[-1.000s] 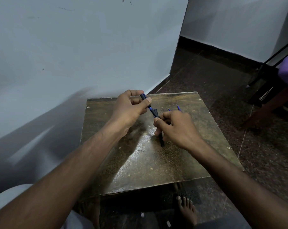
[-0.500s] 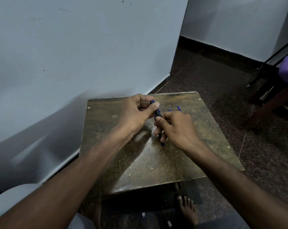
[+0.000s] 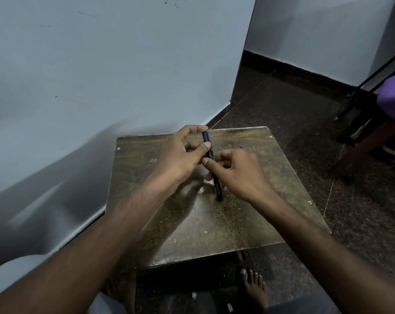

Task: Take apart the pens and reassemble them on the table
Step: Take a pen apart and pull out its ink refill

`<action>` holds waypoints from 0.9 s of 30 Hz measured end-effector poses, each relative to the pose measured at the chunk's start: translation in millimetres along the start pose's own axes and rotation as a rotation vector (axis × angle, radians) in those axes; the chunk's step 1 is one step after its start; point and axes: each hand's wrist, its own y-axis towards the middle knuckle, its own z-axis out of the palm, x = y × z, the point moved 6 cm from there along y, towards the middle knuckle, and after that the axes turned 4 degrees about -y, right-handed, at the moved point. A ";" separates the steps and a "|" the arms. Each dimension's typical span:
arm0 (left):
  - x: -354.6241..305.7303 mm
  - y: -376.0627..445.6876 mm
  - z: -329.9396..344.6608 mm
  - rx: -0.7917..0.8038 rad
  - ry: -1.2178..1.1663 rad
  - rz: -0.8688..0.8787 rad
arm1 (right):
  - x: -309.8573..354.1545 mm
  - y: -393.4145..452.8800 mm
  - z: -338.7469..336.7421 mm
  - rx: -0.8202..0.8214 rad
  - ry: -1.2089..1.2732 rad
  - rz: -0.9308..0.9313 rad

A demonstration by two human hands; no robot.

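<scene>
Both hands grasp one pen (image 3: 216,184) above the table (image 3: 294,182): left hand (image 3: 180,155) pinches the upper end, right hand (image 3: 237,173) curls round the barrel, opposed grips likely to join or twist halves.

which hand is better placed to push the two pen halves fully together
Left, probably. The left hand pinches the upper pen piece free above the table; the right hand holds the lower barrel, tip near the tabletop, as the steadier anchor.
</scene>
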 end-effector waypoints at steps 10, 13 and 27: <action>1.4 -3.7 -10.7 0.003 0.298 -0.050 | -3.0 2.5 7.0 -0.031 -0.081 -0.019; -3.8 -2.9 -18.4 -0.006 0.485 -0.016 | -5.5 4.9 -0.4 -0.096 -0.255 -0.055; 9.8 1.6 -16.6 0.011 0.580 -0.080 | -13.8 15.1 17.0 0.006 -0.467 0.021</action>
